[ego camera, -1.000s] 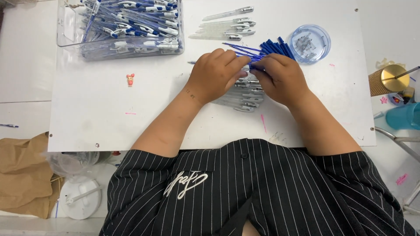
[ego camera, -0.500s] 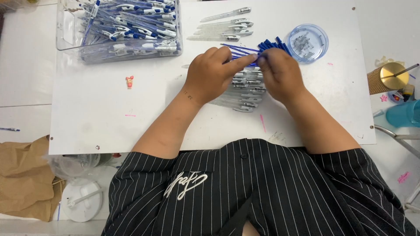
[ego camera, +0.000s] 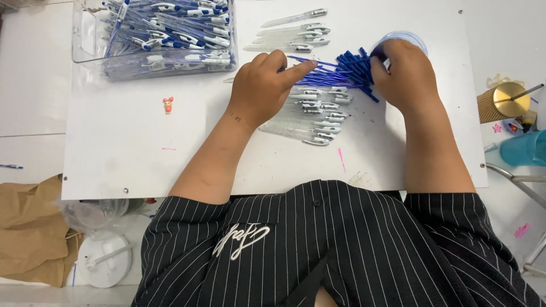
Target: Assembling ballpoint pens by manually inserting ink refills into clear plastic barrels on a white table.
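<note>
Left hand: the left hand (ego camera: 267, 85) lies palm down on the white board (ego camera: 131, 148), forefinger stretched right along the thin blue refills (ego camera: 318, 63), its tip touching them; the other fingers are curled, and I cannot tell whether they pinch anything.

Right hand: the right hand (ego camera: 405, 74) rests over the near edge of the round clear dish (ego camera: 405, 38), fingers bent down at the right end of the refill bundle; what the fingertips clasp is hidden, so the grip cannot be told.

Blue refills: a loose fan between the two hands, far of centre on the board, the dark blue ends bunched on the right just beside the right hand.

Clear pen barrels: a row of clear pen barrels (ego camera: 321, 116) lies side by side just near of the refills, partly under the left hand.

More barrels: a few clear barrels (ego camera: 296, 31) lie farther off, beyond the left hand.

Clear bin: a clear bin (ego camera: 156, 34) at the far left holds many finished blue and white pens.

Small figure: a small red figure (ego camera: 168, 104) sits on the board, left of the left forearm.

Right edge: a gold cup (ego camera: 503, 102) and a teal cup (ego camera: 529, 149) stand off the board.

Near left: a brown paper bag (ego camera: 28, 233) and a white lid (ego camera: 105, 258) lie below the board.
</note>
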